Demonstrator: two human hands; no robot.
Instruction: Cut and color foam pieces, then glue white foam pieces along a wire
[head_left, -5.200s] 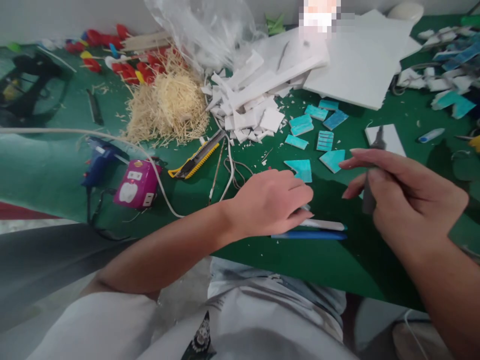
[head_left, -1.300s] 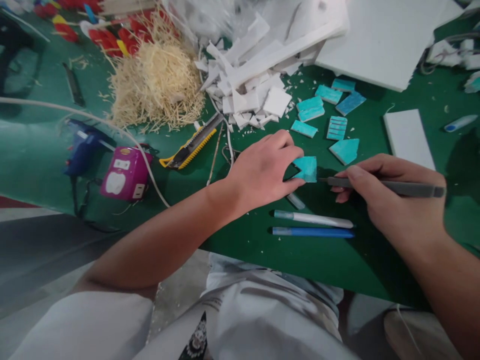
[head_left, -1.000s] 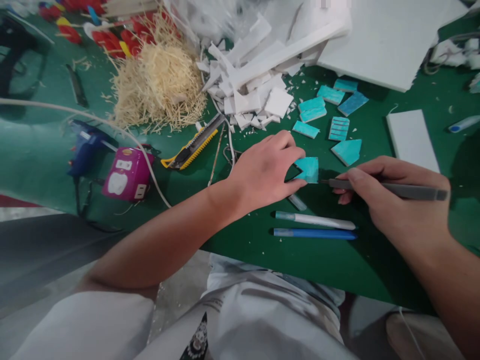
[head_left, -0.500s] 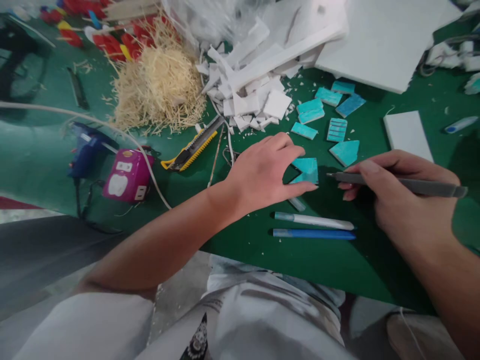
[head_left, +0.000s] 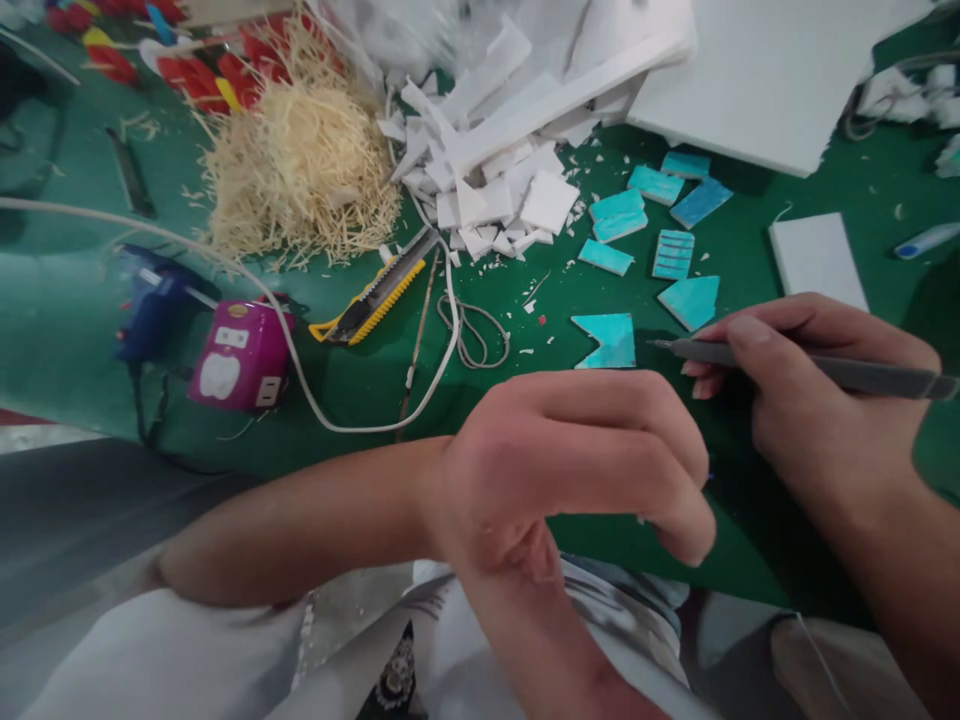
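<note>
My left hand (head_left: 585, 450) is up close to the camera at the table's near edge, wrist bent and fingers curled downward; what lies under them is hidden. My right hand (head_left: 810, 400) grips a slim grey pen-shaped cutting tool (head_left: 757, 352) whose tip points left, just right of a teal foam piece with a notch (head_left: 607, 340) lying on the green mat (head_left: 337, 390). Neither hand touches that piece.
Several more teal pieces (head_left: 675, 255) lie behind it. Further back are white foam scraps (head_left: 487, 190), large white foam sheets (head_left: 757, 80), a small white board (head_left: 817, 260) and a straw pile (head_left: 300, 180). A yellow utility knife (head_left: 375, 300), magenta socket box (head_left: 232, 355) and blue glue gun (head_left: 150, 300) sit left.
My left hand has let go of the notched teal piece and come back toward me, now covering the two pens. The right hand with the grey tool has barely shifted.
</note>
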